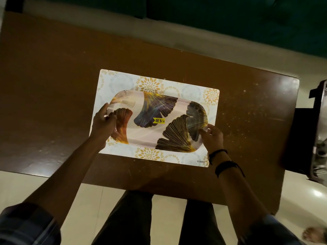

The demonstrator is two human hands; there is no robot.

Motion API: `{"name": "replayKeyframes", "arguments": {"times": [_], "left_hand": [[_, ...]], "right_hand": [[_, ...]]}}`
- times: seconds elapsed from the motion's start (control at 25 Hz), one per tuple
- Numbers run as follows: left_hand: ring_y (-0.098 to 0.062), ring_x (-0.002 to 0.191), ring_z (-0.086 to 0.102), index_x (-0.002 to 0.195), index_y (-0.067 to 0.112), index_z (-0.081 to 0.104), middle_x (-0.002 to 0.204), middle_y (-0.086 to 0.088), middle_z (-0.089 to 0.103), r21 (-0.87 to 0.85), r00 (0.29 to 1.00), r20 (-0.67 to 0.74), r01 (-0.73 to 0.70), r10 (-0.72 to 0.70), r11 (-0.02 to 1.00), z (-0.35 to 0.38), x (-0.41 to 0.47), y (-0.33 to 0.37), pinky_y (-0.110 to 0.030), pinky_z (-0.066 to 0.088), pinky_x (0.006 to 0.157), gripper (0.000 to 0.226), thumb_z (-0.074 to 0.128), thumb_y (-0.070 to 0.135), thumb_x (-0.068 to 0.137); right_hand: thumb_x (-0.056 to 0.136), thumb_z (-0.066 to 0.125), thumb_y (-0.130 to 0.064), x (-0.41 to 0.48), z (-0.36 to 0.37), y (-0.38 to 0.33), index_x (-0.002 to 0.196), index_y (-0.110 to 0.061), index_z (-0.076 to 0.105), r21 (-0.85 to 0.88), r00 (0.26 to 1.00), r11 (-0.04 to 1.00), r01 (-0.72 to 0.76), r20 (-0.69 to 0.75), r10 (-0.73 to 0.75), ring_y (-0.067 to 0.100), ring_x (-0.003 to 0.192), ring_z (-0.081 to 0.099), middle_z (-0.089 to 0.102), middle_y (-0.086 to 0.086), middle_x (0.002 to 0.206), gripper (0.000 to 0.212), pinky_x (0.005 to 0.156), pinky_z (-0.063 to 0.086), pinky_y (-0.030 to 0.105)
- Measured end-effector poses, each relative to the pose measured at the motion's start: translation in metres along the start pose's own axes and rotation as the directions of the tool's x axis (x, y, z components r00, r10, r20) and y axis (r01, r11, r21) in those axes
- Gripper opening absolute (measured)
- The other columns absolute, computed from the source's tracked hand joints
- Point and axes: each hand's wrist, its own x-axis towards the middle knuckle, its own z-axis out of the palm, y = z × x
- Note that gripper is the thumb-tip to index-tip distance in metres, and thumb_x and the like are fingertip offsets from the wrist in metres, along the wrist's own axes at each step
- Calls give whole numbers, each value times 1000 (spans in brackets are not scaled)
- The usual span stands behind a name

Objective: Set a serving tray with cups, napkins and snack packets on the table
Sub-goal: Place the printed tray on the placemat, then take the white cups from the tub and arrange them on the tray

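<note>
Legs (134, 218) nearest; serving tray (141, 137) is gripped at both ends by left hand (103, 121) and right hand (212, 137) over the placemat (122, 80), placement judged underway; cups needed next

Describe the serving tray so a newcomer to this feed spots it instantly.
On the brown table lies a pale placemat with gold flowers. The tray is over it, held at its ends by the left hand and right hand. Unlike the placemat, it has rounded ends, big dark fan-shaped leaves and a yellow price sticker.
</note>
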Motion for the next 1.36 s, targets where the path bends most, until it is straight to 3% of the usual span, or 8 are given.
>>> {"name": "replayKeyframes", "arguments": {"times": [0.12, 0.24, 0.48, 0.6, 0.76, 0.88, 0.96, 1.36], "left_hand": [[-26, 124, 52, 145, 22, 35, 143, -10, 48, 31, 1000, 13, -12, 11, 999, -1, 2, -4, -35, 49, 92, 54, 49, 11, 94], [-18, 111, 58, 145, 24, 35, 144, -9, 47, 45, 999, 27, -19, 18, 999, -2, 1, -8, -31, 51, 84, 54, 48, 10, 95], [-26, 140, 33, 150, 20, 23, 156, -9, 29, 171, 995, 44, -92, 86, 981, 10, -19, -1, -42, 37, 111, 66, 57, 24, 93], [-31, 134, 40, 148, 12, 27, 144, -19, 43, 204, 971, 78, -238, 227, 950, 37, -48, 18, -36, 33, 112, 74, 66, 21, 85], [-16, 127, 39, 144, 3, 33, 141, -29, 42, 272, 867, 162, -498, 471, 823, 103, -97, 44, -18, 21, 115, 72, 70, 12, 83], [-31, 142, 29, 147, 6, 27, 154, -18, 30, 226, 803, 333, -576, 494, 785, 166, -129, 63, -50, 27, 115, 74, 66, 7, 85], [-33, 144, 25, 148, 6, 26, 155, -15, 29, 219, 727, 417, -663, 545, 716, 208, -154, 76, -51, 25, 116, 75, 67, 9, 85], [-13, 147, 9, 150, 34, 17, 160, 10, 15, 128, 488, 727, -788, 483, 602, 419, -270, 140, -30, 11, 115, 79, 63, 19, 87]], "right_hand": [[89, 57, -5, 0, 4, 1, 115, 2, 61, -23, 1000, 1000, -4, -2, 4, 31, 102, 62, 65, 19, 111, 27, 89, 55, 42], [89, 57, -4, 1, 7, 2, 113, 5, 61, -56, 1000, 998, 27, -4, -27, 39, 98, 64, 65, 27, 107, 27, 86, 55, 52], [85, 68, -10, -3, -3, 8, 137, -5, 44, -49, 999, 998, 35, 25, -34, 24, 116, 52, 46, 12, 136, 57, 97, 50, 36], [83, 72, -12, -11, -17, 6, 144, -11, 35, 21, 999, 999, 40, 13, -40, 24, 124, 47, 40, 13, 142, 71, 99, 46, 31], [82, 72, -11, -20, -60, 8, 148, -17, 25, 177, 996, 983, 56, -84, -42, 17, 128, 41, 34, 12, 145, 81, 108, 41, 36], [83, 72, -15, -20, -110, 20, 148, -24, 22, 232, 986, 970, 78, -164, -40, 15, 126, 39, 31, 9, 144, 82, 105, 43, 39], [83, 72, -16, -17, -150, 31, 148, -27, 21, 273, 970, 958, 85, -242, -17, 16, 130, 37, 29, 7, 146, 82, 104, 42, 36], [77, 76, -17, 38, -346, 123, 144, -14, 32, 288, 780, 957, -22, -594, 197, 28, 134, 36, 34, 14, 144, 80, 113, 34, 45]]}}
